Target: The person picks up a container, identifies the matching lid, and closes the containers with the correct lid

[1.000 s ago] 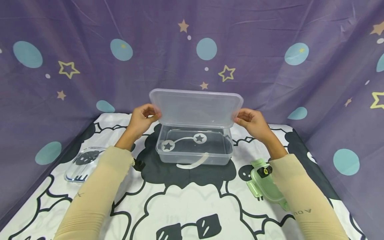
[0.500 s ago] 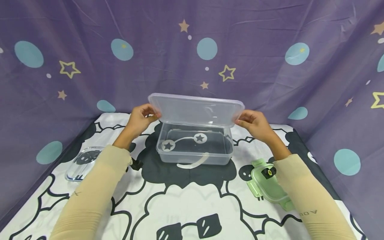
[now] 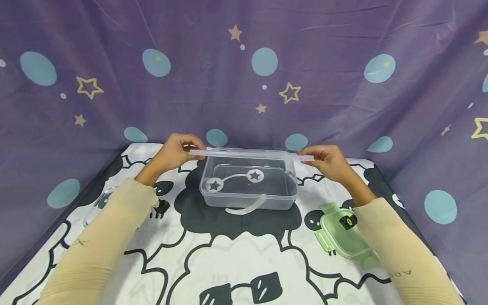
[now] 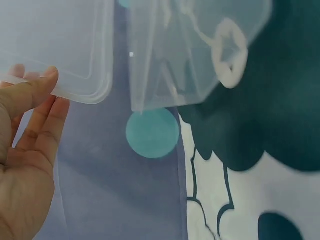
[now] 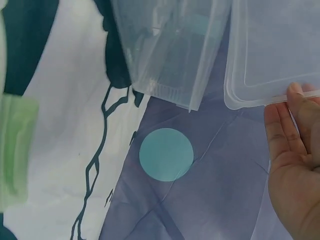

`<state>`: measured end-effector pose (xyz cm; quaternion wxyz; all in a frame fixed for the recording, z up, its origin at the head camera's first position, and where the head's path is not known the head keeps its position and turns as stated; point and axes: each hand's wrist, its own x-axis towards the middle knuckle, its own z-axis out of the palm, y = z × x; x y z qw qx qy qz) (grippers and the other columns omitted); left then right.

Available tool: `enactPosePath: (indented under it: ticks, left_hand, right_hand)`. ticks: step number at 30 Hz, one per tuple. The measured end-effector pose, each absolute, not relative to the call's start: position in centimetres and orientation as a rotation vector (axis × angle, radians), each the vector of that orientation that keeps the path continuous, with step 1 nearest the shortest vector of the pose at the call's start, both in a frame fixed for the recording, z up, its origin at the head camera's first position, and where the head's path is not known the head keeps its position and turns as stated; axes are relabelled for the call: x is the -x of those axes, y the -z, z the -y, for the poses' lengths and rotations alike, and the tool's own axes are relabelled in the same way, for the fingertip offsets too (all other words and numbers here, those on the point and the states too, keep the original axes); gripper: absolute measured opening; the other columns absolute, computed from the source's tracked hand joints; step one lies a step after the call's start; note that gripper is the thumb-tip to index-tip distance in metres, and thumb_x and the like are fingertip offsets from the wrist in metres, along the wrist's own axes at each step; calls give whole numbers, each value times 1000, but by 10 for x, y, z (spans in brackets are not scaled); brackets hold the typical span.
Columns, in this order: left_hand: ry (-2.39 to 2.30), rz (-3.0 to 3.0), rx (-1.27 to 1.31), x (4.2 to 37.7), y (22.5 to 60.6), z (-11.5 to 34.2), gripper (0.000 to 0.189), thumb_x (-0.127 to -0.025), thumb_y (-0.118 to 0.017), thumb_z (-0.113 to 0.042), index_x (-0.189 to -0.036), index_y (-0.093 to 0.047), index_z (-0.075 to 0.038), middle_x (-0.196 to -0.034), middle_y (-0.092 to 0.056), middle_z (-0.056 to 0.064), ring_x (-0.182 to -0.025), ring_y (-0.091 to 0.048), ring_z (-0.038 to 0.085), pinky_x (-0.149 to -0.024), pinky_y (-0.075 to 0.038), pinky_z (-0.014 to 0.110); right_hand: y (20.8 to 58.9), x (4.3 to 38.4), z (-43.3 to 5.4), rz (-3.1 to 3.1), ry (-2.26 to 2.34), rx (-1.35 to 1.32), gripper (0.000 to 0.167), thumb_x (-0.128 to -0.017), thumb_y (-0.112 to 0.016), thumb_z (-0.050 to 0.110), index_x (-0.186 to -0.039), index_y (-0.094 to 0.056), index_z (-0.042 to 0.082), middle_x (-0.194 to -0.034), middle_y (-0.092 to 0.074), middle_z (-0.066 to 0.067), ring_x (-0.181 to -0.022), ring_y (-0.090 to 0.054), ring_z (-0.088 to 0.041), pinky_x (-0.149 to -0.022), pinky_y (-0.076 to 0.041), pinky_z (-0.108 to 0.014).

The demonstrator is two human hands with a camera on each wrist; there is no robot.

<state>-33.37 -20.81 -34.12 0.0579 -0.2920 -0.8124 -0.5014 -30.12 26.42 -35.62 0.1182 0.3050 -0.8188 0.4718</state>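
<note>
A clear plastic container stands open-topped on the patterned cloth, nothing visible inside it. Its translucent lid is held edge-on to the head camera, nearly level, over the container's far rim. At the lid's left end my left hand pinches the edge between thumb and fingers. My right hand pinches the opposite end in the same way. In the left wrist view the lid corner is apart from the container wall. The right wrist view also shows a gap between lid and container.
A green clip-on lid lies at the right, partly beneath my right forearm. On the left, a clear glass-like dish is mostly hidden by my left sleeve. A purple curtain hangs behind the table's far edge.
The lid has tipped from nearly upright, facing me, to almost flat, its upper edge coming down. Both hands turned with it and kept their grip. The container stays put.
</note>
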Motion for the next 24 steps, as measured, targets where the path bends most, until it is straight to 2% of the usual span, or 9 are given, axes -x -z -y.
enactPosePath:
  ticks: [1,3,5,7,10,13,17,20,24]
  left_hand:
    - [1477,2479,906,334,341,208,36,-76,-62,27,-93,-78,-1,-100,-73,10,-95,-68,14,-86,-57,23]
    - [1412,2509,940,334,340,209,51,-69,-46,31,-93,-78,-1,-100,-73,12,-100,-68,14,-94,-55,25]
    - [1372,2535,952,333,339,209,60,-63,-36,30,-93,-78,-1,-101,-73,13,-102,-68,15,-96,-54,28]
    - [1310,2554,967,331,338,209,56,-66,-41,30,-92,-78,-3,-100,-73,12,-103,-68,17,-96,-55,30]
    - [1217,2557,1009,330,340,208,46,-72,-54,30,-89,-77,-7,-98,-74,8,-102,-69,21,-94,-56,34]
    - [1094,2529,1094,330,344,207,39,-76,-66,26,-86,-76,-10,-93,-74,4,-98,-70,23,-91,-58,38]
    - [937,2464,1218,331,346,205,38,-76,-71,23,-82,-73,-14,-88,-72,-2,-88,-70,24,-82,-58,38]
    - [820,2425,1302,332,346,204,38,-76,-71,23,-80,-70,-15,-87,-69,-3,-85,-67,23,-76,-54,38]
    - [683,2434,1376,332,347,202,40,-76,-70,24,-81,-67,-15,-87,-66,-2,-85,-63,21,-75,-52,39]
  right_hand:
    - [356,301,-265,2407,-1344,-915,36,-83,-59,-24,-108,-76,-4,-108,-75,-19,-90,-69,-1,-73,-53,-13]
    - [357,301,-266,2412,-1299,-985,48,-79,-49,-30,-108,-77,-3,-113,-74,-20,-106,-71,-11,-84,-55,-17]
    - [358,301,-266,2403,-1222,-1041,52,-77,-48,-32,-107,-78,-1,-112,-74,-19,-107,-72,-21,-87,-55,-17]
    - [357,301,-266,2396,-1157,-1088,50,-78,-54,-33,-107,-78,1,-112,-75,-16,-106,-73,-29,-90,-54,-18]
    - [356,301,-265,2405,-990,-1136,46,-79,-65,-28,-106,-79,5,-111,-76,-11,-104,-73,-31,-91,-53,-17]
    - [356,300,-265,2400,-805,-1187,42,-78,-71,-23,-105,-79,8,-110,-77,-8,-101,-74,-29,-75,-54,-17]
    - [357,300,-264,2370,-652,-1259,37,-77,-76,-20,-104,-77,6,-109,-77,-8,-99,-73,-30,-65,-53,-34]
    - [358,300,-264,2355,-567,-1309,36,-76,-77,-19,-104,-75,4,-110,-76,-9,-100,-73,-31,-75,-58,-43]
    - [359,299,-264,2345,-449,-1366,34,-79,-76,-18,-105,-72,4,-110,-73,-10,-102,-70,-31,-82,-58,-44]
